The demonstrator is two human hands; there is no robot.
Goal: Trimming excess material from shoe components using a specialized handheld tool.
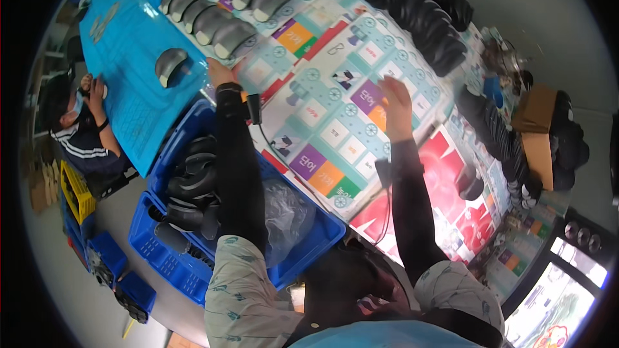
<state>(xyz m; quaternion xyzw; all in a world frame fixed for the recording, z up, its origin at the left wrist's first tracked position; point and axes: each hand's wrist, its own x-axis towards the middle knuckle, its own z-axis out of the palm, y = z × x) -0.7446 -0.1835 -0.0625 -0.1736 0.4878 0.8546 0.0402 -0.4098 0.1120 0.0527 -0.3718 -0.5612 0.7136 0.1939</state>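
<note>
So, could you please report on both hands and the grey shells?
Left hand beside grey shells, contact unclear. Right hand over sheet, nothing visibly held. Crate beneath left forearm.

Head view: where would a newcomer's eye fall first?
Likely on the bright printed sheet mid-picture, beneath the right hand. Next come the rows of overlapping grey curved pieces at the upper left, beyond the left hand, and the blue crate under the left forearm.

Right hand [396, 106] blurred, blue bin [324, 234] partly behind left sleeve [237, 167]
</note>
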